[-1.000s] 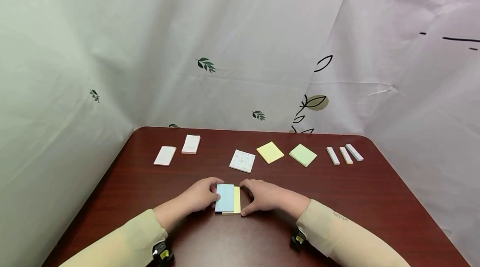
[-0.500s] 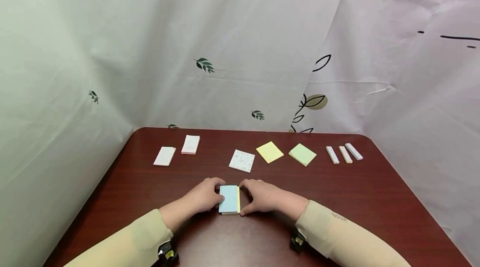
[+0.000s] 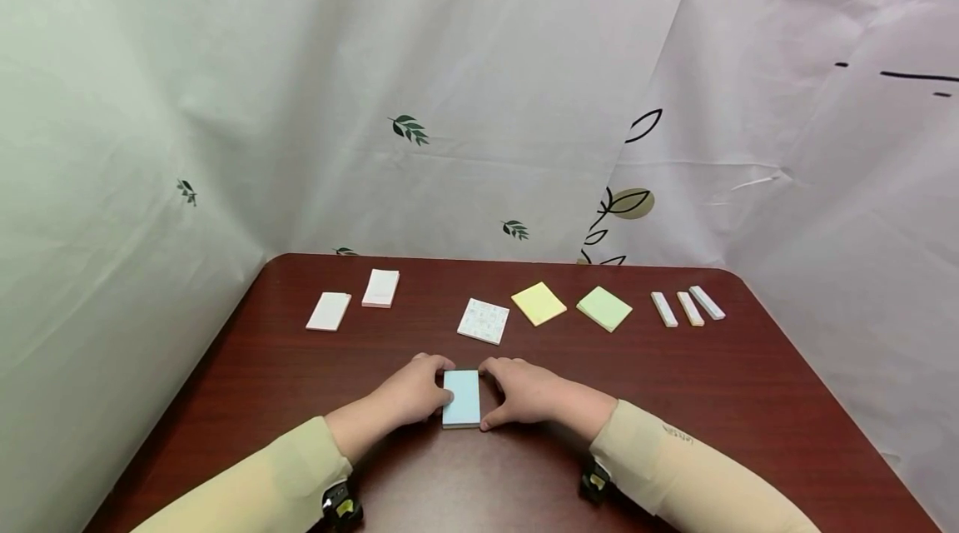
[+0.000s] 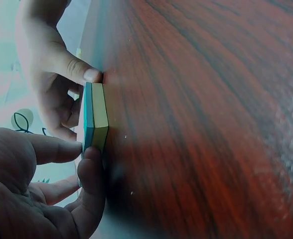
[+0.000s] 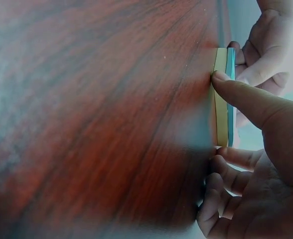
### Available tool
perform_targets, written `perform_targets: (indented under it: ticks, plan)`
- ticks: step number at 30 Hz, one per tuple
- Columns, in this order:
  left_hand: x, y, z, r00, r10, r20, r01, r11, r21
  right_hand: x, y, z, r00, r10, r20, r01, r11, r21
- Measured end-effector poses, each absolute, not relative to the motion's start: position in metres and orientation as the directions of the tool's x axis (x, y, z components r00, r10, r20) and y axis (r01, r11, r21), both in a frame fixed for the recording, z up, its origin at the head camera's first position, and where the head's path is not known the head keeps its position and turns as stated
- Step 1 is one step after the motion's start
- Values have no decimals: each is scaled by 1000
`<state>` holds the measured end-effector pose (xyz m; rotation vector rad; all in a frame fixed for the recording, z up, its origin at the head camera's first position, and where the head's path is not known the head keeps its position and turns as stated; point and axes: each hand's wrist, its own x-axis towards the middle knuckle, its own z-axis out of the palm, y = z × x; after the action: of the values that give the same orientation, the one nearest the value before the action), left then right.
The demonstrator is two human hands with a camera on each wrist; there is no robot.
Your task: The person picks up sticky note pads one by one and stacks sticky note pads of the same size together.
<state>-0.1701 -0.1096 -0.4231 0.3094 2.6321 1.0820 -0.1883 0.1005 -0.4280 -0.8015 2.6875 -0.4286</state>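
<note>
A pale curtain (image 3: 479, 58) with printed leaves hangs behind a dark red-brown desk (image 3: 464, 491). Two pale sleeves come in from the lower corners, the left sleeve (image 3: 250, 483) and the right sleeve (image 3: 704, 466) slanting inward so that the hands meet near the middle of the desk, low over its surface.

The left hand (image 3: 412, 393) turns its palm toward the right; its thumb lies over the left edge of the small stack there, and its bent fingers close against that side, pinching the blue pad (image 3: 462, 397). The right hand (image 3: 528, 391) faces it in a wide C: the thumb touches the near right corner and the index finger the far right corner, so the fingers are parted by the length of the yellow pad (image 5: 220, 112) and grip it by its ends. The blue pad lies flat on the yellow pad, their edges nearly flush, between the two hands.

Beyond the hands lie a patterned square pad (image 3: 483, 321), a yellow square pad (image 3: 539, 304), a green pad (image 3: 603, 309) and, to the left, two white pads (image 3: 329, 311). Smallest are three narrow strips (image 3: 691, 309) at far right.
</note>
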Motion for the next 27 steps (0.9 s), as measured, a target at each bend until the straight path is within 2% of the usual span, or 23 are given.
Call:
perform_targets:
  ticks: [10, 20, 27]
  plan:
    - [-172, -110, -422, -941, 305, -143, 146, 751, 643, -186, 100, -425, -794, -565, -223, -474, 806, -355]
    - [-171, -109, -421, -943, 304, -137, 152, 759, 633, -188, 103, -425, -769, -583, -261, -459, 789, -409]
    - [-171, -109, -422, -942, 306, -136, 159, 766, 623, -188, 102, -426, -771, -585, -251, -477, 793, -381]
